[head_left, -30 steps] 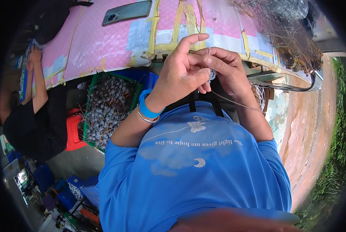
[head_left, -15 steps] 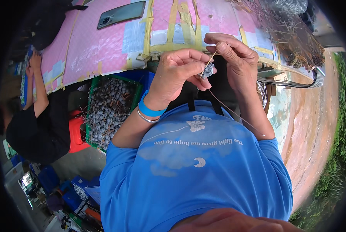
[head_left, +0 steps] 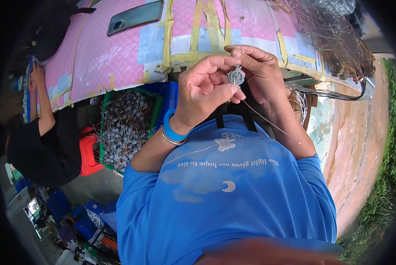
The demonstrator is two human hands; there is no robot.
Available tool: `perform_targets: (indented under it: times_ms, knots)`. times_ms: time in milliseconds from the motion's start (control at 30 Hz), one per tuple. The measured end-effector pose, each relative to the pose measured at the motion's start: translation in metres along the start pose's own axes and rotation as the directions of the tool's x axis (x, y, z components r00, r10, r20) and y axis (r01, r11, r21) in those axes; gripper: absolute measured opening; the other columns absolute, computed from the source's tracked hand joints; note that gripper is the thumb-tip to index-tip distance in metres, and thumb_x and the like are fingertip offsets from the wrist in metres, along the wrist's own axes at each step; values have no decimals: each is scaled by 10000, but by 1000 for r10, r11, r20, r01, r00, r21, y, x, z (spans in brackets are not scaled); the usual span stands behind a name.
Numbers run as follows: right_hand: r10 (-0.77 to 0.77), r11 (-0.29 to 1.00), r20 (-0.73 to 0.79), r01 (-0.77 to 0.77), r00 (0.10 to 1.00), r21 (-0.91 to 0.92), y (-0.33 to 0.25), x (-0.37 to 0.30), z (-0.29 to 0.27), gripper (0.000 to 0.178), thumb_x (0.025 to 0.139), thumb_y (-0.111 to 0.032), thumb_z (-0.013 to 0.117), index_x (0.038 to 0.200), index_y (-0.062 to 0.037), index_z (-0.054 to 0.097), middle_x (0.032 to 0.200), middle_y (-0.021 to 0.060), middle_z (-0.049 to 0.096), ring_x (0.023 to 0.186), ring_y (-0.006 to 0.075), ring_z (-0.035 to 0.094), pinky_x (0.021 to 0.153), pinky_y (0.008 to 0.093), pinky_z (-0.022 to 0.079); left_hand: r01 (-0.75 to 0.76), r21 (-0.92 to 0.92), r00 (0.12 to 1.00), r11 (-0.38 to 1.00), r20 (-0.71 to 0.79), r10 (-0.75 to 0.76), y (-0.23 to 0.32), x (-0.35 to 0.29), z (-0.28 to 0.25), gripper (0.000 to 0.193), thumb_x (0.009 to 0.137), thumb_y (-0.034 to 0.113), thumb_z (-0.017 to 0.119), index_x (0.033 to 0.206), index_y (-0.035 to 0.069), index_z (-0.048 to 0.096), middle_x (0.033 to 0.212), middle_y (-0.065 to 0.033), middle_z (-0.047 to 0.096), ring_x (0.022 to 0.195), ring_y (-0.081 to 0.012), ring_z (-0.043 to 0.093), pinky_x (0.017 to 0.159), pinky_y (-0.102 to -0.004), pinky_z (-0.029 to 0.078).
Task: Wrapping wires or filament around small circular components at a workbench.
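Observation:
Up close above the lap, my left hand [head_left: 202, 88] pinches a small round grey piece [head_left: 237, 77] that looks like a rolled bud. A narrow yellowish strip runs across its face. From the bud a thin brown wire-like stem [head_left: 268, 120] slants down to the right and ends in a pale tip over my right forearm. My right hand [head_left: 263, 73] is at the bud's upper edge, thumb and forefinger pressed together at the strip's upper end. The exact grip of those fingertips is partly hidden.
A pink padded table [head_left: 114, 53] with yellow and blue tape bears a phone [head_left: 136, 17] and dry brown stems [head_left: 339, 44]. Bundled wires [head_left: 335, 93] hang at right. Below sit a green crate [head_left: 156, 115] of grey buds and a red stool [head_left: 89, 152]. Another person [head_left: 43, 150] works at left.
My right hand has moved left and slightly down, closing in on the bud. The strip, which stood up straight between the hands, lies across the bud, whose face is turned more toward view.

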State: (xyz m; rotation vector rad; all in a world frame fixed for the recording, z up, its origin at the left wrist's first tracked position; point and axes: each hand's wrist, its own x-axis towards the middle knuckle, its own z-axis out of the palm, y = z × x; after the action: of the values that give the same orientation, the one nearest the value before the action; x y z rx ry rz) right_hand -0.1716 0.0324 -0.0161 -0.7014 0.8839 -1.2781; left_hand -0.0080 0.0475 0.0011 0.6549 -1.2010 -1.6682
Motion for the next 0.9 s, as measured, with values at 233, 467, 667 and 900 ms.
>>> perform_targets:
  times_ms: [233,467,667,900]
  knots:
    - [35,999,33,-35,999,-6,-2,8,6,189,888,-109,701,1026,20,715,893,94,704,726,127,634,654,265,544,-47,1,993,999,108,47,-1,7,-14,471,836,-71,680,1274,-93,506,1050,-167,656,882,-267,716,790,-332,606]
    - [-190,590,305,357,933,-724,-45,79,-5,284,869,-150,717,1097,15,683,835,64,700,733,90,632,654,259,512,56,27,997,998,54,-57,19,15,-40,377,766,-117,664,1130,-84,573,907,-112,679,837,-243,726,737,-310,611]
    - [-533,-295,390,267,751,-917,-100,225,-41,224,816,-235,632,840,-33,725,712,185,675,679,350,674,651,434,536,207,0,968,978,144,-205,17,21,-49,398,780,-100,666,1158,-88,541,949,-109,657,864,-240,725,742,-272,594]
    - [-485,-420,243,20,840,-907,-86,281,-30,276,810,-259,639,803,11,695,764,241,668,735,408,670,687,482,548,219,-45,964,975,163,-209,16,29,-57,405,830,-109,676,1206,-78,527,995,-113,649,964,-248,704,816,-273,577]
